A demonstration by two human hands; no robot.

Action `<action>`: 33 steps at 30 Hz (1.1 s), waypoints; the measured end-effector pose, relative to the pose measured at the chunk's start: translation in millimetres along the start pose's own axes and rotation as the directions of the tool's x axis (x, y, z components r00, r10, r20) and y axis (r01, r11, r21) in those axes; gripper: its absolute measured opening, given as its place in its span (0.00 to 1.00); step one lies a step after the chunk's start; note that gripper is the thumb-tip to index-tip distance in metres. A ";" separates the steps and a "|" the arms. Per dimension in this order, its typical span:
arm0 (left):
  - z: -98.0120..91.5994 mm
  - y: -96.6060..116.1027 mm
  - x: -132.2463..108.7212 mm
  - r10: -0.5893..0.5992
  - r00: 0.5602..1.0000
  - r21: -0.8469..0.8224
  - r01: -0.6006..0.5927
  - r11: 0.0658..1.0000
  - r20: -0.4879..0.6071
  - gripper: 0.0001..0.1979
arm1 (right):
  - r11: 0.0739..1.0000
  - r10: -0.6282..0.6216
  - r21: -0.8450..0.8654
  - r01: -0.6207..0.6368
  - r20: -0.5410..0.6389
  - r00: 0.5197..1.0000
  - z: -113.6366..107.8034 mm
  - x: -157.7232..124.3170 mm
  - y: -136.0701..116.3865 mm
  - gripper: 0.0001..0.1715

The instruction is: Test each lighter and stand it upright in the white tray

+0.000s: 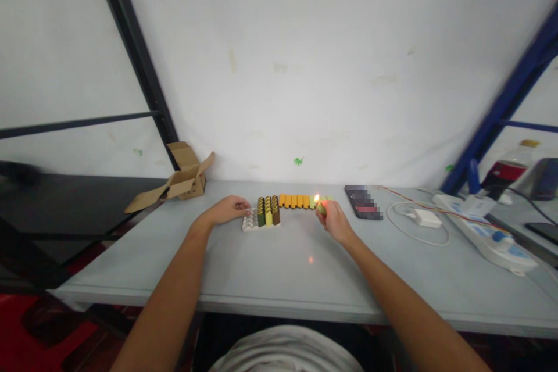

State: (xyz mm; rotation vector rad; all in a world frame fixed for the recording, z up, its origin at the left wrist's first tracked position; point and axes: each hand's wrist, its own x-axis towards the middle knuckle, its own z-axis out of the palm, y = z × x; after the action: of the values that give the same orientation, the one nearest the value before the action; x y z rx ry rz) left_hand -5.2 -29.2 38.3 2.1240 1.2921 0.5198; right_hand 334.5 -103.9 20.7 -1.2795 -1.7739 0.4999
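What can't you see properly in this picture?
All in the head view:
Greenish thing: mostly covered by the right hand around it.
Row of orange and yellow pieces: its right end is partly behind that hand.
Phone: blocky blurring hides part of its screen.
Cardboard box: its flaps hide much of the inside.
Red thing: cut off by the left edge.

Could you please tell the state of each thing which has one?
Lighter: lit, flame showing.
Right hand: gripping the lighter.
White tray: partly filled.
Left hand: at the tray, fingers curled.
Orange pieces: in a row.
Cardboard box: flaps open.
Phone: lying flat.
Bottle: capped.
Power strip: plugs inserted.
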 end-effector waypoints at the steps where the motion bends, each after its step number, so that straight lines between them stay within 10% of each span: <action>1: 0.1 1.7 -0.8 0.002 1.000 -0.023 -0.001 1.000 0.017 0.24 | 0.999 0.012 0.030 -0.012 0.000 1.000 2.0 -0.3 -0.2 0.21; 9: 1.3 3.4 -0.5 -0.004 1.000 -0.032 0.005 0.999 0.025 0.23 | 0.924 0.158 0.333 -0.190 0.122 0.980 9.1 0.0 -3.2 0.28; 12: -2.0 3.4 1.8 0.002 0.982 0.037 0.006 0.999 -0.189 0.22 | 0.841 0.204 0.457 -0.289 0.226 0.952 10.0 0.3 -5.2 0.32; 17: 0.2 34.5 0.0 0.124 0.804 0.071 -0.102 0.992 -0.581 0.20 | 0.702 0.013 0.685 -0.197 0.264 0.965 16.5 -1.2 -15.0 0.25; 28: 59.5 115.6 -6.6 0.542 0.823 -0.035 -0.554 0.831 -0.171 0.12 | 0.708 -0.239 0.704 0.053 0.169 0.956 45.9 -13.0 -38.0 0.28; 33: 45.4 99.4 -5.0 0.471 0.819 -0.064 -0.516 0.854 -0.327 0.12 | 0.867 -0.287 0.470 0.167 0.197 0.937 38.2 -8.5 -36.5 0.40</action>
State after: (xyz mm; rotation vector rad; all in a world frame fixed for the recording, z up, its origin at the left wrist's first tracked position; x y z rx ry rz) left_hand 85.5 -81.5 70.1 2.3088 0.7891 1.1639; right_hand 283.4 -119.8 23.2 -0.6915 -1.8523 0.9126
